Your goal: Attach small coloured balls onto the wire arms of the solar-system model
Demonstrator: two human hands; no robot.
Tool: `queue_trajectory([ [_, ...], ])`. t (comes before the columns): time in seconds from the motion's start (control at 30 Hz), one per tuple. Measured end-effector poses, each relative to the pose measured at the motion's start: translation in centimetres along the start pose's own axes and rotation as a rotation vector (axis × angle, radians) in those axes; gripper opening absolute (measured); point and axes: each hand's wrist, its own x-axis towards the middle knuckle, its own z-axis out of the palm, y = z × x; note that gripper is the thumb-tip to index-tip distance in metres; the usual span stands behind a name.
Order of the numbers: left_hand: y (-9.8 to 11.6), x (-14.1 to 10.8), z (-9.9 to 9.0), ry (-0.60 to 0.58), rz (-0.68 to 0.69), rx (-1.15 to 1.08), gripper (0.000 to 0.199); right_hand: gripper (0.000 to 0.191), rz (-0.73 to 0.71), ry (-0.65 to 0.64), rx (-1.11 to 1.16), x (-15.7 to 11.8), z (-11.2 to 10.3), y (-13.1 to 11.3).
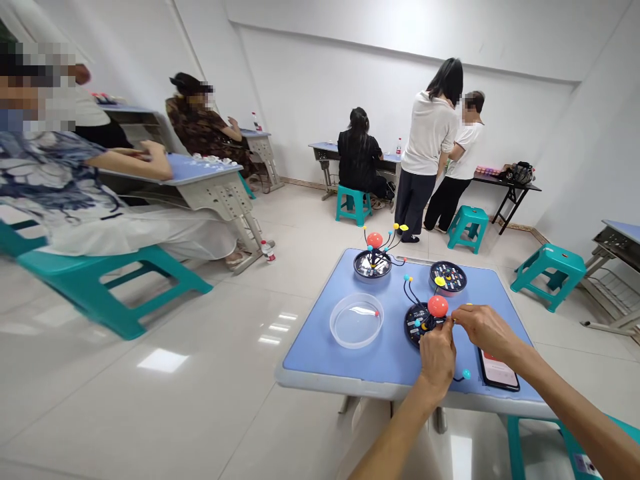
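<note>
Head view: the left hand (437, 357) and right hand (483, 331) were curled, fingers pinching at the edge of a black planet model (425, 325), with its red ball (438, 306) just above them, toward the near right of the desk (310, 360). A second model (373, 264) stood by the far edge, beside a black disc (448, 277); a clear dish (357, 321) lay left, and a phone (498, 370) lay at the right edge.

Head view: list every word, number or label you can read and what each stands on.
No text can be read. The printing on the black disc and the black base is too small, as are the phone screen and the floor bottle's label.
</note>
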Motion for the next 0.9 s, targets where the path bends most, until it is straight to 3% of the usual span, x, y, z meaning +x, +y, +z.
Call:
queue_trajectory([
  [0.1, -0.2, 0.0, 0.4, 0.047, 0.005, -0.023, 0.036, 0.033, 0.005, -0.096, -0.060, 0.2, -0.1, -0.2],
  [0.33, -0.7, -0.1, 1.4, 0.142, 0.028, -0.031, 0.032, 0.031, 0.058, -0.154, -0.156, 0.6, 0.2, -0.5],
  [0.7, -0.9, -0.4, 1.4, 0.115, 0.040, 0.008, 0.036, 0.027, 0.020, -0.089, -0.142, 0.0, 0.5, -0.2],
  [0.9, -1.5, -1.1, 1.4, 0.233, 0.158, -0.044, 0.036, 0.020, 0.040, -0.005, -0.066, -0.8, -0.8, 0.7],
])
